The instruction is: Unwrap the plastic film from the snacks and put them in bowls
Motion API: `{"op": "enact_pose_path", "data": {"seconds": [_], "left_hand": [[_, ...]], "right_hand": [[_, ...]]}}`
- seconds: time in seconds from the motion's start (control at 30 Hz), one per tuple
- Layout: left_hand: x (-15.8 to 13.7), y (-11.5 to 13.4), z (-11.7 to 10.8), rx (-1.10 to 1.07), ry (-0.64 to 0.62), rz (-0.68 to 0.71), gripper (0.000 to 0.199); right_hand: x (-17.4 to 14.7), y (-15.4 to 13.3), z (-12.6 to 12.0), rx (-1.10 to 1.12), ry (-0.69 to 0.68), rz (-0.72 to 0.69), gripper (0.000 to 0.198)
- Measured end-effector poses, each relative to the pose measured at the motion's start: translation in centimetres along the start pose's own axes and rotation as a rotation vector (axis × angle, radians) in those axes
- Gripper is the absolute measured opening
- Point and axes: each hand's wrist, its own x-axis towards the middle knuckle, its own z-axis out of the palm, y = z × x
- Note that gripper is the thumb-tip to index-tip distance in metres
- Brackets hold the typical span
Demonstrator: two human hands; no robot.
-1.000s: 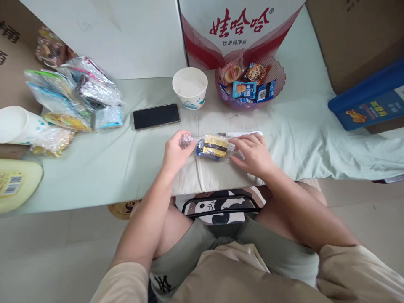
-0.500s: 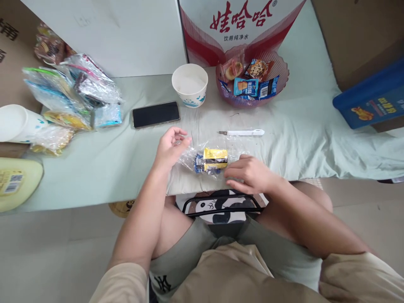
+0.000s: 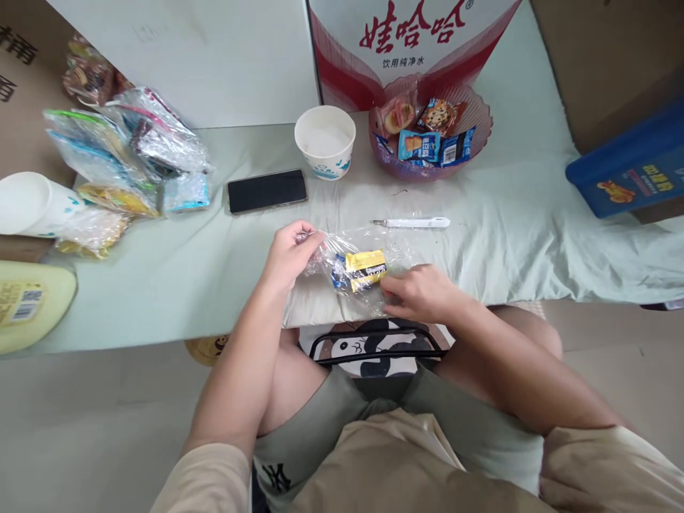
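A yellow-and-black snack packet [image 3: 365,261] and a blue packet [image 3: 339,271] beside it lie on a sheet of clear plastic wrap [image 3: 363,305] near the table's front edge. My left hand [image 3: 293,251] pinches the gathered left side of the wrap between thumb and fingers. At the other side, my right hand [image 3: 420,293] has its fingers closed at the wrap's right edge, with the fingertips by the lower right corner of the yellow packet; exactly what they pinch is partly hidden. Just beyond the wrap lies a white-handled craft knife [image 3: 411,223].
Behind stand a paper cup [image 3: 325,146] and a pink bowl [image 3: 427,164] of snack packets, with a phone [image 3: 267,192] to their left. Wrapped bundles [image 3: 96,231] and bags [image 3: 101,153] crowd the far left. A blue container [image 3: 625,178] is at right.
My left hand has closed on the wrap and pulled it up taut across the packets. The yellow packet has turned slightly. My right fingers have drawn together at the wrap's edge.
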Motion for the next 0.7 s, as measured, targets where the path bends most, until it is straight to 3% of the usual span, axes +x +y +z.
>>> {"op": "enact_pose_path", "data": {"seconds": [0.1,0.2,0.33,0.4,0.47,0.57,0.7], "left_hand": [[-0.3,0.3,0.6,-0.033,-0.099,-0.065,0.020],[-0.7,0.5,1.2,-0.148,-0.207,-0.087,0.026],[-1.4,0.7,2.2,-0.358,-0.331,-0.127,0.040],[-1.6,0.8,2.7,-0.439,-0.382,-0.144,0.044],[-1.7,0.9,3.2,-0.501,-0.371,-0.166,0.044],[-1.4,0.9,3.8,-0.591,-0.251,-0.205,0.038],[-0.8,0.8,4.2,-0.731,-0.108,-0.292,0.032]], "right_hand": [[0.3,0.6,0.1,0.125,0.225,-0.059,0.026],[1.0,1.1,0.4,0.214,0.401,0.021,0.024],[2.0,0.8,1.2,0.224,0.331,0.108,0.055],[2.2,0.3,1.7,0.215,0.309,0.173,0.059],[2.3,0.0,2.0,0.212,0.336,0.202,0.052],[2.3,-0.4,2.2,0.189,0.410,0.208,0.045],[2.3,-0.6,2.4,0.107,0.456,0.234,0.051]]}}
